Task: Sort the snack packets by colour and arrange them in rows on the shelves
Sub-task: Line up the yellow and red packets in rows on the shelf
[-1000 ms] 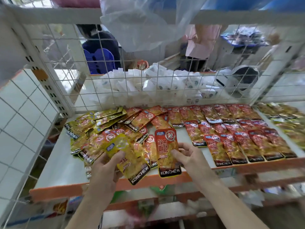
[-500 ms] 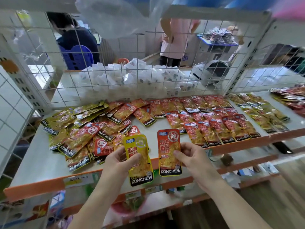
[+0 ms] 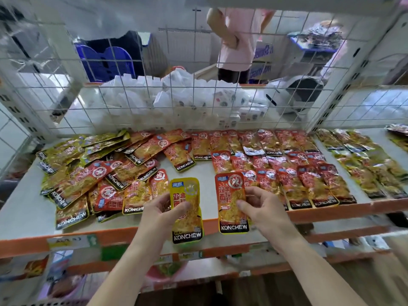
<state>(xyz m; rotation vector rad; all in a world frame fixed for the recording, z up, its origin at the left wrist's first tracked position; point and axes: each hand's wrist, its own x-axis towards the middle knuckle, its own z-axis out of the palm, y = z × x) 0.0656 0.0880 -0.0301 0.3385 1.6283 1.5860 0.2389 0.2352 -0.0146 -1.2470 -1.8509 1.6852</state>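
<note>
Holds two packets up side by side at 6 o'clock, over the front lip of the shelf. Pinches the yellow packet in the left hand, thumb across its face and fingers curled behind. Pinches the red packet by its right edge in the right hand, thumb on the face.

A second ago had both lower over the mixed heap at 9 o'clock, the yellow one tilted and overlapping the pile. Has since drawn them clear, squared them upright and set them apart (logos toward the body, faces up).

Reads as a pick finished and a sort decided: one packet of each colour in hand, each with a row waiting. Probably calls next for laying the red one at the near left end of the red rows at 2 o'clock, just beyond the right hand. Calls for a longer reach to the yellow rows at 3 o'clock for the other. Leaves plenty in the heap unsorted, reds and yellows overlapping.
</note>
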